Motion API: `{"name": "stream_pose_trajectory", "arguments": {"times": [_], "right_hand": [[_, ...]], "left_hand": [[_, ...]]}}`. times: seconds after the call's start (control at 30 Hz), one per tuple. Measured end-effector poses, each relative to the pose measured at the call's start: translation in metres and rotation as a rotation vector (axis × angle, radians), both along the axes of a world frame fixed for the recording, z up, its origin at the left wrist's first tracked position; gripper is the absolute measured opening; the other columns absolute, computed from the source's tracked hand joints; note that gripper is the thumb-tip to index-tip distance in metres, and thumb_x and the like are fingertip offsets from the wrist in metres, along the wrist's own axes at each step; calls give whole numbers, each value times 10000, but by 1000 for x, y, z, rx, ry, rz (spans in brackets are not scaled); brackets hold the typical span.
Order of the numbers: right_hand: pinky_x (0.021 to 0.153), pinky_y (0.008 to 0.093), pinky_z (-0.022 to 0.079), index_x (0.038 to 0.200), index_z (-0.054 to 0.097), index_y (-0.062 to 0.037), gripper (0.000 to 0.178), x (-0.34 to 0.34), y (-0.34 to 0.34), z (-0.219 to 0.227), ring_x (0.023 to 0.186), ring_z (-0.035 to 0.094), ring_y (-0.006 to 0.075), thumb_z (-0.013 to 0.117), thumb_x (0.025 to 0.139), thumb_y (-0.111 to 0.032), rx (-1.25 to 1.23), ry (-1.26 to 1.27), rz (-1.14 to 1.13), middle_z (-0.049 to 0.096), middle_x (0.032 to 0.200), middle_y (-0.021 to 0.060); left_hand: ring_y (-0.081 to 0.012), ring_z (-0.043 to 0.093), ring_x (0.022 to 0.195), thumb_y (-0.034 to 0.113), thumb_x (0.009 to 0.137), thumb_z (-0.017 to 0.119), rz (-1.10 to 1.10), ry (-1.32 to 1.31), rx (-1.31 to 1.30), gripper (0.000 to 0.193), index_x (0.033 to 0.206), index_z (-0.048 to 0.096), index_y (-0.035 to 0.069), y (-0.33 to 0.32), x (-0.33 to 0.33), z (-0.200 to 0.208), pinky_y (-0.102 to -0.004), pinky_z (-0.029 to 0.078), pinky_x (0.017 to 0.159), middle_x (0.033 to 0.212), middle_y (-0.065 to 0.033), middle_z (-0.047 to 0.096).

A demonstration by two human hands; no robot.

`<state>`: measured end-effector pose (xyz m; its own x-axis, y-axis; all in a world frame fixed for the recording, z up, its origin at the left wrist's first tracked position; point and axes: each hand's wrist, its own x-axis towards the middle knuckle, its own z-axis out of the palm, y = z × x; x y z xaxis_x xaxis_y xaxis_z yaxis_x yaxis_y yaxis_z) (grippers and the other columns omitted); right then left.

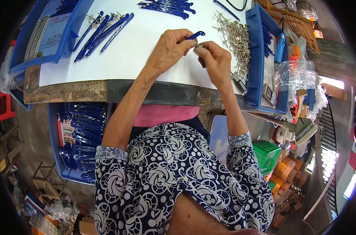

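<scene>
Nearest me: patterned shirt (166, 156), sleeves rolled, forearms angling inward over worktop (68, 92). L hand (168, 49) pinches blue strip (195, 36) above white sheet (119, 72), prob. steadying it; R hand (214, 60), fingers curled, pinches small pale bit (198, 45) beside it, mostly hidden. Metal-pin heap (236, 45) lies near R hand, prob. for short reach.

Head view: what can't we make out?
All in the head view:
Left end of the blue piece: hidden in the left hand.
Whatever is at the fingertips of the right hand: too small, partly covered by them.
Black cable: cut off by the top edge.
</scene>
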<state>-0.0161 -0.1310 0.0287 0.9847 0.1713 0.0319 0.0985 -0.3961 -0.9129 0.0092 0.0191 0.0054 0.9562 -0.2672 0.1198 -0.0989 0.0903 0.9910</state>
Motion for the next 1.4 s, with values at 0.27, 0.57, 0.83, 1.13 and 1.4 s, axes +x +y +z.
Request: {"name": "stream_pose_trajectory", "arguments": {"times": [0.27, 0.57, 0.83, 1.13, 1.4], "right_hand": [[372, 206, 281, 833, 553, 37, 228, 8, -6, 14, 417, 376, 69, 535, 845, -191, 205, 213, 97, 488, 541, 24], [356, 196, 238, 863, 548, 32, 190, 5, -1, 7, 401, 364, 64, 517, 850, -155, 267, 254, 9, 485, 523, 25], [370, 206, 282, 802, 544, 10, 264, 7, -1, 8, 407, 372, 76, 496, 874, -240, 239, 223, 135, 504, 567, 48], [391, 163, 284, 842, 610, 2, 122, 9, 9, 3, 448, 412, 26, 610, 785, -106, 54, -32, -6, 515, 541, 4], [382, 176, 323, 860, 584, 35, 271, 13, -5, 16, 419, 381, 60, 525, 854, -230, 404, 378, 113, 546, 601, 85]], "left_hand": [[-31, 385, 531, 146, 808, 561, -94, 24, -47, 130, 811, 596, 20, 7, 0, 1, -174, 309, 480, 590, 45, 461], [-34, 402, 554, 137, 812, 549, -65, -4, -23, 132, 808, 589, 12, 3, 0, -1, -177, 332, 505, 610, 37, 483], [-64, 414, 510, 122, 780, 527, 17, -33, -86, 143, 730, 573, -4, 0, -1, -1, -224, 337, 471, 536, -2, 457], [-40, 398, 552, 133, 817, 536, 11, -45, 56, 126, 828, 587, 18, 3, 0, 1, -176, 330, 513, 602, 42, 466], [-37, 392, 557, 133, 816, 535, 9, -32, 12, 132, 833, 591, 14, 3, 1, -3, -176, 329, 515, 600, 44, 465]]}}
